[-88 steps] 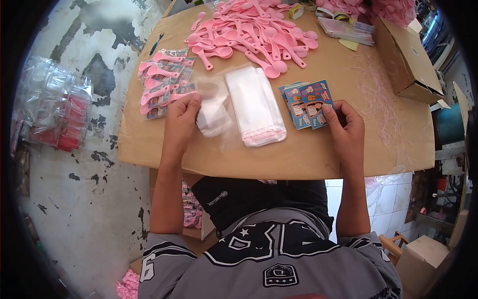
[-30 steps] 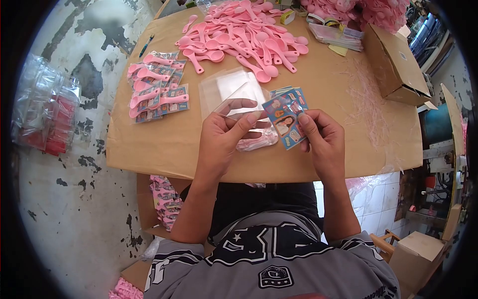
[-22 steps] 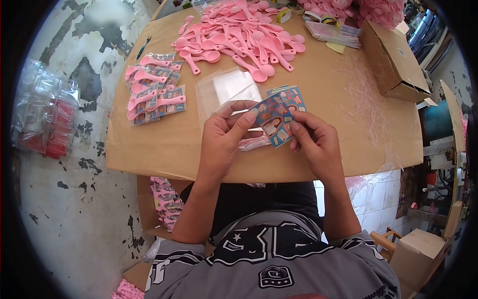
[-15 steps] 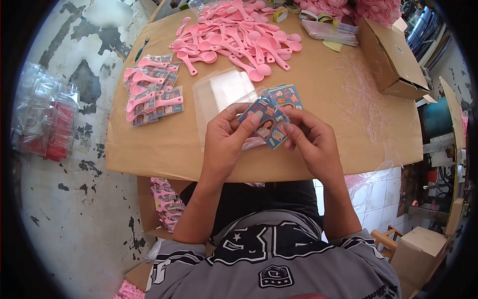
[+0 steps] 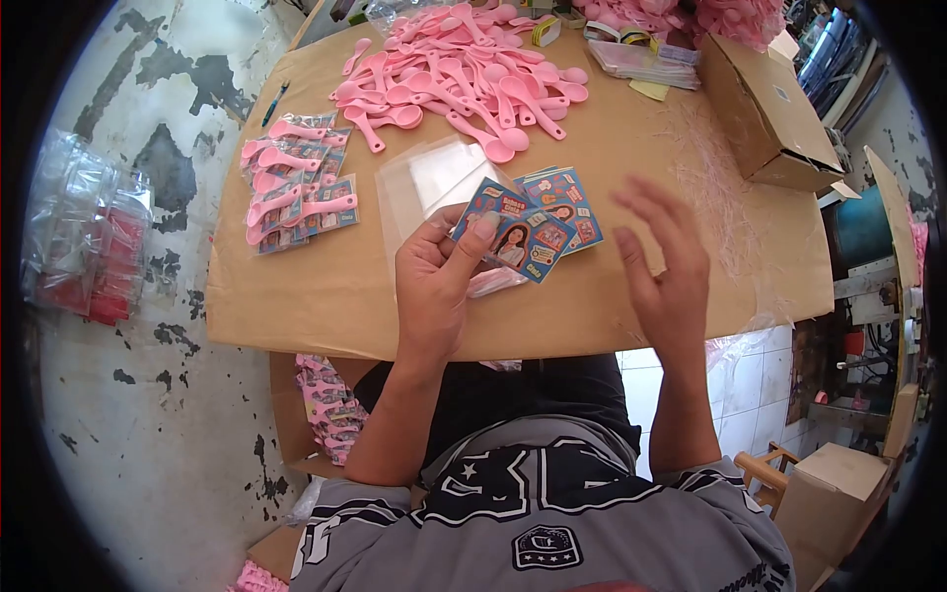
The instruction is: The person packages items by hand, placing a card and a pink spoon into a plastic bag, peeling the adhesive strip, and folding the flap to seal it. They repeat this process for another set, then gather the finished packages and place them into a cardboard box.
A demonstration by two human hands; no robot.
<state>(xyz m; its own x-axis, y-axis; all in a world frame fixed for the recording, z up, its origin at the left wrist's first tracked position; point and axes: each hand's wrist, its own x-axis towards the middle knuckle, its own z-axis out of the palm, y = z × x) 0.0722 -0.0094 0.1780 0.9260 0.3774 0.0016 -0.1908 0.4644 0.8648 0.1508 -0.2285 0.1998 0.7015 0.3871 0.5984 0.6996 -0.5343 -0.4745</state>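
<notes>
My left hand (image 5: 439, 271) pinches a blue printed card (image 5: 518, 242) between thumb and fingers above the table. The card bears a picture of a person and small colourful drawings. Behind it, partly covered, lies a stack of similar blue cards (image 5: 584, 222). Clear plastic bags (image 5: 419, 178) lie under and beside my left hand. To the right of the cards, my right hand (image 5: 671, 271) is raised with its fingers apart, slightly blurred, holding nothing. Beyond the cards spreads a heap of pink plastic spoons (image 5: 464, 74).
At the left, packed spoons with cards (image 5: 296, 187) lie in a pile, near a pen (image 5: 276, 103). A cardboard box (image 5: 764, 109) stands at the back right, with loose plastic strands (image 5: 725, 197) beside it. More plastic packs (image 5: 646, 64) and a tape roll lie at the back.
My right hand has let go of the card and moved right, its fingers spreading. My left hand keeps the card, which has turned to show more of its face.
</notes>
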